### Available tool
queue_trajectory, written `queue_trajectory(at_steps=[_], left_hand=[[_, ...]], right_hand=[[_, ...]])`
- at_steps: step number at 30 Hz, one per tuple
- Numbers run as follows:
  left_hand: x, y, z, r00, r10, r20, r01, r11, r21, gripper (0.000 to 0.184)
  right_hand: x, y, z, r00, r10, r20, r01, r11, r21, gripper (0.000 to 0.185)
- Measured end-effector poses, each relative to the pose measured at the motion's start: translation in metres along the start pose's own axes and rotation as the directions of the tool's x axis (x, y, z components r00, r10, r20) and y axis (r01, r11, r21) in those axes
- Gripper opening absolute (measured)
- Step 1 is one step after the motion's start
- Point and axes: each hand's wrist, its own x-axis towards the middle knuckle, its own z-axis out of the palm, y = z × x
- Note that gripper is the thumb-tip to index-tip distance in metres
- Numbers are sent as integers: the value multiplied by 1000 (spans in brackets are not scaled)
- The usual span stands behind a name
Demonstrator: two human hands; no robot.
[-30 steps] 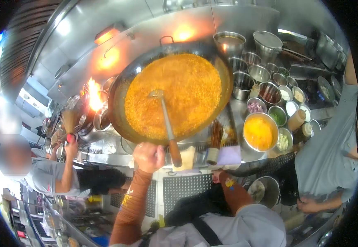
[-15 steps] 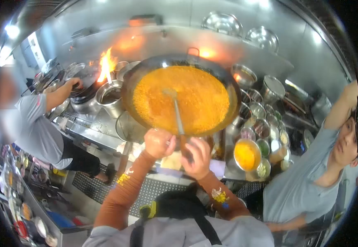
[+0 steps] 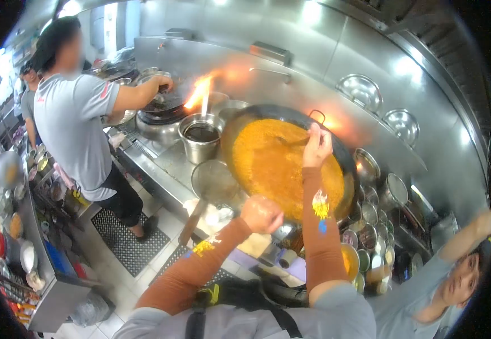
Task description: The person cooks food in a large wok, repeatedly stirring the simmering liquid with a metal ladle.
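Observation:
A large black wok holds bubbling orange sauce and tilts slightly in my view. Over its right half, my right hand is raised with fingers closed, apparently round a long-handled wok spatula. Only a dark, blurred stretch of that tool shows in the sauce, left of the hand. At the wok's near edge my left hand is curled into a fist; what it grips, if anything, is hidden. A wooden-handled strainer lies left of the wok.
Flames rise by the left burner, where a co-worker handles another wok. A steel pot of dark liquid stands nearby. Several seasoning containers line the right side. Another person stands close at the lower right, arm raised.
My right hand has moved from the near rim up over the wok's right side, and the spatula has swung with it. My left hand stays by the near edge. The view has turned.

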Motion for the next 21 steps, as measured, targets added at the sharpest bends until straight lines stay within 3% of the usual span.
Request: queue_trajectory(at_steps=[1,4,6,8,9,10,11,12,13,15,16,21], left_hand=[[0,1,-2,1000,-2,10,2,1000,2,21],[-2,1,-1,999,-17,30,16,999,33,21],[-4,1,1,1000,3,18,-3,1000,17,21],[-5,-4,8,999,29,-28,-28,1000,5,22],[-10,-12,15,999,48,9,-48,999,-17,22],[-16,-16,25,998,51,44,-50,999,-23,21],[-20,-20,34,999,1,41,1,998,-62,19],[-14,-14,24,998,19,-55,-21,999,-36,17],[-15,-11,24,998,-13,-64,10,999,-40,17],[-20,-9,22,996,-47,-81,44,998,-42,17],[-20,-6,20,995,-46,-88,42,998,-37,17],[-22,-7,26,992,-54,-115,48,998,-48,18]], right_hand=[[6,9,12,993,-108,-54,104,992,-74,34],[21,38,33,987,121,-107,-123,992,-7,39],[37,51,31,950,284,-127,-268,954,134,35],[45,72,16,980,185,-75,-182,982,45,25],[44,102,9,997,-60,-47,60,998,5,10],[42,97,-1,981,150,123,-164,980,114,17],[45,130,-4,953,244,181,-268,955,128,23],[50,180,-19,953,20,301,-106,957,271,26],[39,136,-22,953,254,163,-279,948,153,21],[22,95,-37,969,184,162,-200,976,89,24],[11,59,-45,945,269,184,-297,944,144,27],[-10,56,-85,958,151,246,-215,941,261,30]])
